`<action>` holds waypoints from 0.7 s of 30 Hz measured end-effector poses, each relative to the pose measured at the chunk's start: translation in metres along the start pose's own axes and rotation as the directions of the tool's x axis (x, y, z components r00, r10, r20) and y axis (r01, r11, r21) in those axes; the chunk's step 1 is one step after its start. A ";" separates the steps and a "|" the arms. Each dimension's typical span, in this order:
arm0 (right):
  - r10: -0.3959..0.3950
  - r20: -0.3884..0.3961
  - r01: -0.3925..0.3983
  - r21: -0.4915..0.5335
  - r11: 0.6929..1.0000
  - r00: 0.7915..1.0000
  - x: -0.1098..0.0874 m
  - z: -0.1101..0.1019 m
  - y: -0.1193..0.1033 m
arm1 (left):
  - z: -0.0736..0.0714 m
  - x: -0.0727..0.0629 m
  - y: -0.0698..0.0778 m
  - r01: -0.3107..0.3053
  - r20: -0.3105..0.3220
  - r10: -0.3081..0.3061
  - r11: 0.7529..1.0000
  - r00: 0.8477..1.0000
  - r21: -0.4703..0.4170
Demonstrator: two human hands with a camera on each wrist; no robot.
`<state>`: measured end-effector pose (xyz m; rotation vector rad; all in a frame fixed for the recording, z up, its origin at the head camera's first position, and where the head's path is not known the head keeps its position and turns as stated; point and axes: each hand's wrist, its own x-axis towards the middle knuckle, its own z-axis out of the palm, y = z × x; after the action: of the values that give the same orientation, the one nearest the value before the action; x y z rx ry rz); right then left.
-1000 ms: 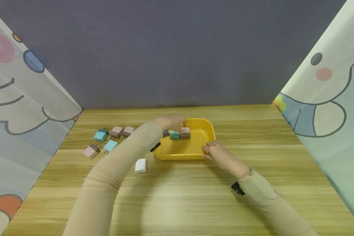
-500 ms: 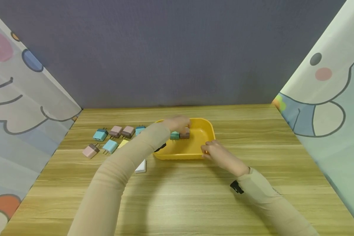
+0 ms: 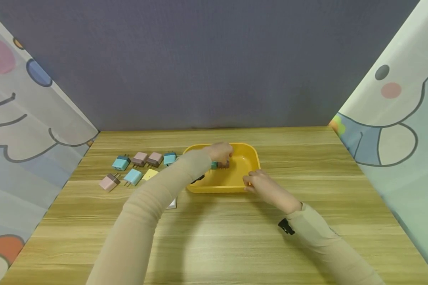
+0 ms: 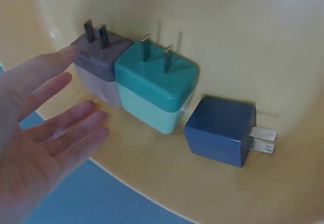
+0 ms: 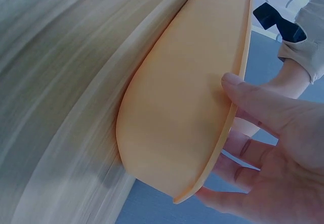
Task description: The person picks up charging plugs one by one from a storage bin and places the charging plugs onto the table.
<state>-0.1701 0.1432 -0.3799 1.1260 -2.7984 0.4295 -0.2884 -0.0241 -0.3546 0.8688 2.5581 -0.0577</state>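
Observation:
In the left wrist view, a pink-and-mauve charger plug, a two-tone green charger plug and a navy charger plug are inside a yellow plastic tray. The pink and green ones stand side by side, prongs up; the navy one's prongs point sideways. My left hand is at the pink charger, fingers fairly straight; a fingertip overlaps its edge, and contact is unclear. My right hand grips the tray's near right corner, thumb on the outer wall and fingers over the rim.
Left of the tray, several chargers lie on the wooden table: blue, pink, yellow and others. My left sleeve partly covers a white one. A dark panel stands behind the table.
My left hand has shifted a little right within the tray. The pink charger there showed a paler face earlier and now shows a darker one. The right hand keeps its grip on the tray.

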 end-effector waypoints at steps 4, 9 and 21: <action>-0.001 -0.002 0.001 0.001 1.000 1.000 -0.001 0.000 0.000 | 0.003 0.002 0.000 -0.008 0.007 0.008 1.000 1.000 -0.003; 0.011 0.001 -0.011 0.010 1.000 1.000 -0.002 0.000 0.000 | 0.002 0.001 0.004 0.001 0.025 -0.001 1.000 1.000 -0.007; 0.010 0.008 -0.010 0.008 1.000 1.000 -0.001 -0.001 -0.001 | 0.004 0.006 0.003 0.014 0.033 -0.014 1.000 0.999 0.006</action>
<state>-0.1686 0.1435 -0.3793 1.1182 -2.8127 0.4383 -0.2891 -0.0186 -0.3600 0.8457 2.5345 -0.0834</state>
